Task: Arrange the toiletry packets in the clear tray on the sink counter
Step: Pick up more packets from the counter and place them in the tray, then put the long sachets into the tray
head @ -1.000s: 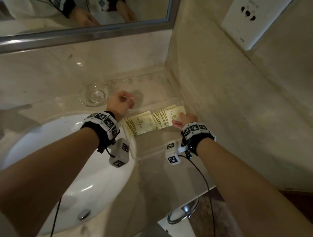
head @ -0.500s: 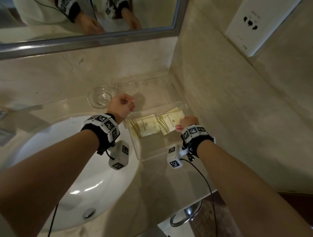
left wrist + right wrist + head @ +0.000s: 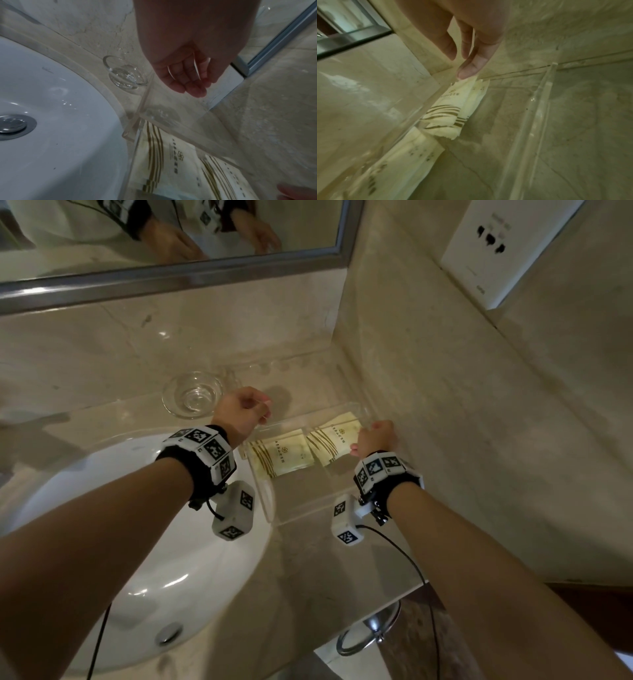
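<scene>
Packets under right hand, inside clear tray.

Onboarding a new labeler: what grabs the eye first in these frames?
The cream toiletry packets with gold stripes, lying in the clear tray at the counter's corner. The right hand pinches the right-side packet stack; the left hand hovers, loosely curled, beside a glass dish behind the white sink.

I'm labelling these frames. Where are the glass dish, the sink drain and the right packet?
glass dish (image 3: 193,394): head view, its clear centre.
sink drain (image 3: 12,125): left wrist view, the metal plug.
right packet (image 3: 339,436): head view, its printed face.
</scene>
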Tool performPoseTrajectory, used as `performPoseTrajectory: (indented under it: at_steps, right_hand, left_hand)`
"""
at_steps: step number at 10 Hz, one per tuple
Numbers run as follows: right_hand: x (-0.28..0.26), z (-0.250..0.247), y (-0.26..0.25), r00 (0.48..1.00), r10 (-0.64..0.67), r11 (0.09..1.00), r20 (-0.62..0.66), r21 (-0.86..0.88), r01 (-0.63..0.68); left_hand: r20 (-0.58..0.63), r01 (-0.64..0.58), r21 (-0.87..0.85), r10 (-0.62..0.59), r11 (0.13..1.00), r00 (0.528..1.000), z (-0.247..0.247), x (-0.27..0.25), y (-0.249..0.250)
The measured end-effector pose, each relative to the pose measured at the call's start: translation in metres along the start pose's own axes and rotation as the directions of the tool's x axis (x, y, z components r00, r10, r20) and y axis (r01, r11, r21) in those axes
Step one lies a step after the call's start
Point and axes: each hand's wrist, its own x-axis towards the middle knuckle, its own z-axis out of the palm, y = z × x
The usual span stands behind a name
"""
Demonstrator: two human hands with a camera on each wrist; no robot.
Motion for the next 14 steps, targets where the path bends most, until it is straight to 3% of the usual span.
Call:
performPoseTrajectory:
  at_steps: [1,3,5,6,8,9,10,11,12,13,14]
  right_hand:
    - [-0.018,-0.002,-0.013,0.993,-0.108,0.992,-0.039,-0.061,0.106]
    - [-0.075,0.046,-0.064,0.929,-0.354,0.935,0.108,0.032,0.352]
    - [-0.195,0.121,-0.114,0.756,-0.561,0.819,0.338,0.093,0.566]
    - [-0.264,0.168,-0.128,0.655,-0.568,0.765,0.498,0.025,0.644]
    - [-0.381,0.250,-0.093,0.375,-0.605,0.646,0.702,0.159,0.747]
    - [-0.418,0.286,-0.062,0.299,-0.548,0.677,0.781,0.204,0.707]
    - [-0.450,0.321,-0.027,0.258,-0.349,0.678,0.901,0.053,0.733]
    - [-0.463,0.349,0.000,0.283,-0.250,0.569,0.926,-0.096,0.817]
    - [-0.461,0.364,0.016,0.303,-0.190,0.327,0.934,-0.231,0.916]
    - [-0.449,0.378,0.026,0.363,-0.187,0.190,0.913,-0.329,0.925]
    - [-0.444,0.394,0.033,0.434,-0.219,0.182,0.874,-0.401,0.898]
  left_hand:
    - [-0.021,-0.019,0.004,0.020,1.000,1.000,-0.010,-0.004,0.008]
    - [-0.140,-0.078,-0.047,0.071,0.996,0.988,-0.067,-0.025,0.023]
    - [-0.341,-0.079,-0.070,0.050,0.994,0.939,-0.185,-0.076,0.011]
    - [-0.474,-0.057,-0.148,-0.020,0.987,0.880,-0.252,-0.113,-0.008]
    - [-0.713,0.027,-0.184,-0.152,0.983,0.685,-0.365,-0.207,-0.071]
    - [-0.749,0.116,-0.207,-0.234,0.971,0.620,-0.396,-0.250,-0.109]
    - [-0.751,0.210,-0.238,-0.317,0.948,0.579,-0.419,-0.287,-0.150]
    - [-0.743,0.292,-0.264,-0.386,0.919,0.547,-0.429,-0.309,-0.185]
    - [-0.725,0.335,-0.303,-0.444,0.892,0.527,-0.434,-0.320,-0.216]
    - [-0.692,0.356,-0.321,-0.474,0.878,0.544,-0.435,-0.320,-0.234]
    - [-0.673,0.380,-0.315,-0.487,0.869,0.556,-0.439,-0.312,-0.244]
